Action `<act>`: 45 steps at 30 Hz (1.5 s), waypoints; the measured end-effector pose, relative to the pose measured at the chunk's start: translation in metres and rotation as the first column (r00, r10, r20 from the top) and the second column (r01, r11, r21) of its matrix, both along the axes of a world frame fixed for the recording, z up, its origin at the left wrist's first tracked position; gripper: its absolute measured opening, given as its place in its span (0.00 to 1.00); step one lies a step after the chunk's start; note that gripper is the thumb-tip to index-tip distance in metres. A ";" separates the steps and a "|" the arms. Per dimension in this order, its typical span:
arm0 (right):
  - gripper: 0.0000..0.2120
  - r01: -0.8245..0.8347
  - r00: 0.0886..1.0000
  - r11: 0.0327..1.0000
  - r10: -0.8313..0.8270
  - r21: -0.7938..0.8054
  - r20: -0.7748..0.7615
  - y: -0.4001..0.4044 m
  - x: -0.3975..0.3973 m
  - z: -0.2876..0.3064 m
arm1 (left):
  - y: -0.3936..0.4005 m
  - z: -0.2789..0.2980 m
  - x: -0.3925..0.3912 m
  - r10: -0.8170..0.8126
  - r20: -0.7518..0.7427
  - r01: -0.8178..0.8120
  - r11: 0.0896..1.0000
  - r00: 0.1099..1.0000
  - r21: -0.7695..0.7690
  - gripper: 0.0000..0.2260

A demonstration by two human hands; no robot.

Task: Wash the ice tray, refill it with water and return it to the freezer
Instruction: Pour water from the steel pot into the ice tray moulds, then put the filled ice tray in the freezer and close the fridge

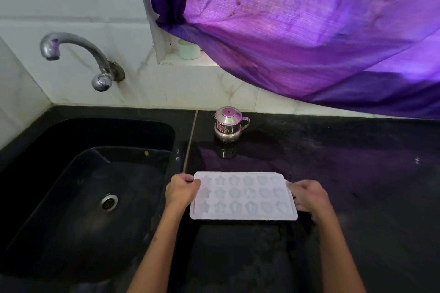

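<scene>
While both hands hold the tray (242, 195) by its short ends, it sits level over the counter (357, 173), just right of the sink (83, 197). The left hand (181, 191) has a clenched grip on the left rim, fingers curled over the edge; the right hand (308, 195) grips the right rim the same way. Whether the tray rests on the counter or hangs just above it cannot be told from this angle.

As a judgement, the task looks to be at an early or middle stage. The tap (71, 52) runs no water, the sink basin looks dark and mostly dry, and the tray is not under the spout. Its moulds, stars and rounder shapes in three rows, appear pale and frosted; whether they hold ice, water or nothing is hard to make out. So it is unclear whether washing is done. Rinsing or refilling at the tap and the return to the freezer seem still to come.

The freezer is out of view. A small steel pot (229, 126) stands behind the tray, well apart from it. A purple curtain (309, 31) covers the window, hiding most of the sill except a pale cup (189, 49). Both forearms are cut off at the lower edge.
</scene>
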State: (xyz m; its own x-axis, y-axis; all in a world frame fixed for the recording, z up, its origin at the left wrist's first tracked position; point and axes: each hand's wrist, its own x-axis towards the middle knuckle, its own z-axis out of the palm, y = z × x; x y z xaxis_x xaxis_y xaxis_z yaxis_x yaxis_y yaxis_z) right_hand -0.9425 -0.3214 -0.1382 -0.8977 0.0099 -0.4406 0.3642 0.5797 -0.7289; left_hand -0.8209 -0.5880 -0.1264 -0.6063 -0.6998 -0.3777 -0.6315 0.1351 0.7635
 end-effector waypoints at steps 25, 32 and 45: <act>0.06 -0.430 0.902 0.885 0.414 -0.181 -0.121 -0.060 0.088 0.026 | 0.007 0.019 0.196 0.330 -0.235 -0.299 0.941 0.914 0.157 0.08; 0.04 -0.657 0.752 0.715 0.646 -0.239 -0.132 -0.130 0.165 0.051 | 0.005 0.031 0.318 0.543 -0.308 -0.535 0.837 0.781 0.119 0.09; 0.03 -0.932 0.339 0.311 0.930 -0.186 -0.143 -0.225 0.331 0.047 | 0.075 0.012 0.506 0.839 -0.333 -0.877 0.476 0.430 0.067 0.12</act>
